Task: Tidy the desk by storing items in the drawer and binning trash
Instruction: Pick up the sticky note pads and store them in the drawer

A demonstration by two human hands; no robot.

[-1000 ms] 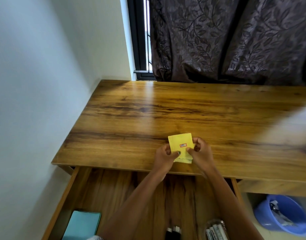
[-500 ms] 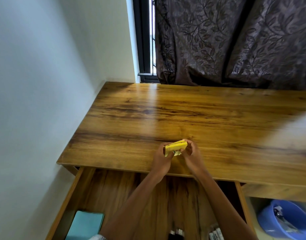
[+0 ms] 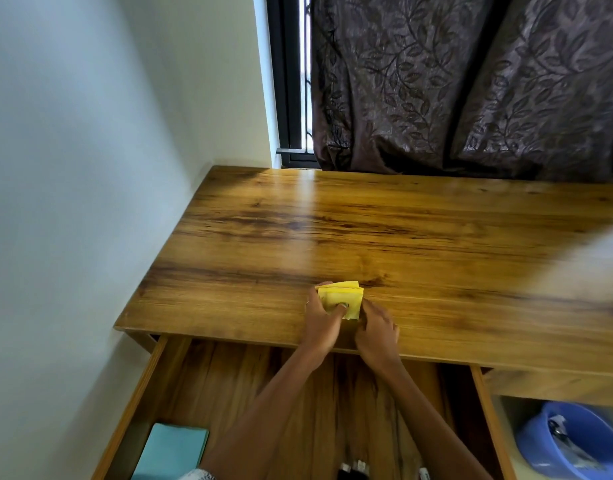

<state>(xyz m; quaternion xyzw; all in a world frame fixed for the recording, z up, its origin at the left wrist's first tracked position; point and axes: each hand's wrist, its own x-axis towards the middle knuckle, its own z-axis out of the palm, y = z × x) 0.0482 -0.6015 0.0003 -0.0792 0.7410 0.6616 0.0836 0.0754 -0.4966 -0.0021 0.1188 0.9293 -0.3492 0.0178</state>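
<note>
Yellow paper, folded, is lying near the desk's near edge, partly hidden under fingers. Left hand is pinching it, thumb on top; right hand is resting loosely curled just beside it, contact unclear.

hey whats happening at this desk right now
A person is tidying a wooden desk. The left hand grips a folded yellow paper on the desk's near edge, with the right hand beside it. The drawer below is open, holding a teal notebook. A blue bin with trash sits at lower right.
</note>
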